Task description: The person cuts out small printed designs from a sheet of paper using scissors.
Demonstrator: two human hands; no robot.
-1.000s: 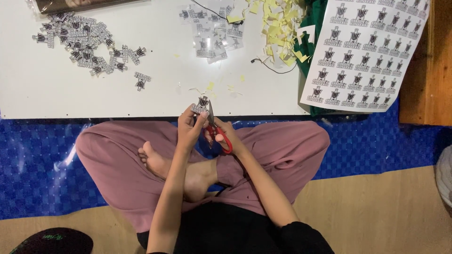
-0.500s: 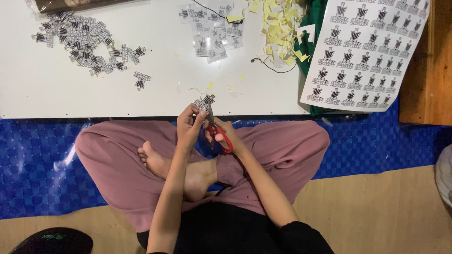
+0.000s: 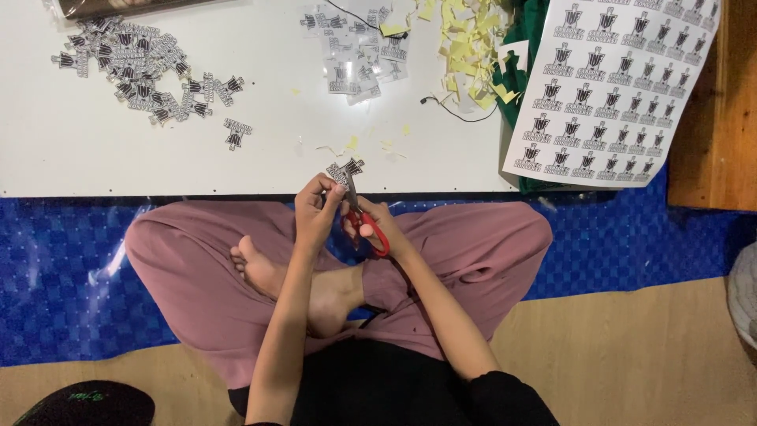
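Observation:
I sit cross-legged on a blue mat at the edge of a low white table. My left hand pinches a small black-and-white sticker cutout at the table's near edge. My right hand grips red-handled scissors, blades pointing up into the cutout. Both hands meet just above my lap.
A pile of cut stickers lies at the table's far left. Clear-backed pieces and yellow paper scraps sit at the top middle. A printed sticker sheet overhangs the right side over green fabric. A black cap is at bottom left.
The hands stay in the same place; the cutout turns slightly between my left fingers while the scissors work at its edge.

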